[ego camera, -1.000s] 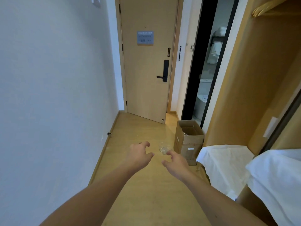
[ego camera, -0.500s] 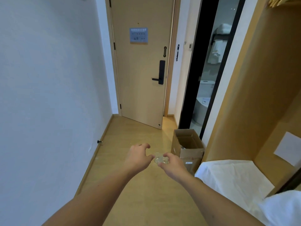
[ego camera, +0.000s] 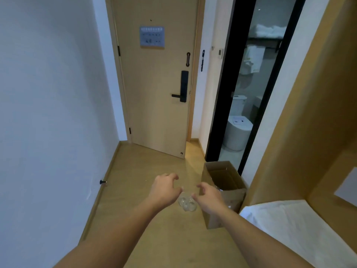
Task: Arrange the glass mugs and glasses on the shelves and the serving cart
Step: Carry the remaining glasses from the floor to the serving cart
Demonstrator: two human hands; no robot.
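Plenty of bare floor (ego camera: 150,167) left of the glasses (ego camera: 187,203); on the right a cardboard box (ego camera: 225,182) crowds them.

Clear glasses (ego camera: 187,203) clustered on wooden floor, beside cardboard box (ego camera: 225,192).

Both forearms are bare to the frame's edge, with no sleeves, watch, rings or gloves visible.

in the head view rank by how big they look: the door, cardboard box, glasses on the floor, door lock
1. door
2. cardboard box, though it is nearer the camera than the door
3. and 4. door lock and glasses look about alike; the lock is farther away, so no firm ranking.
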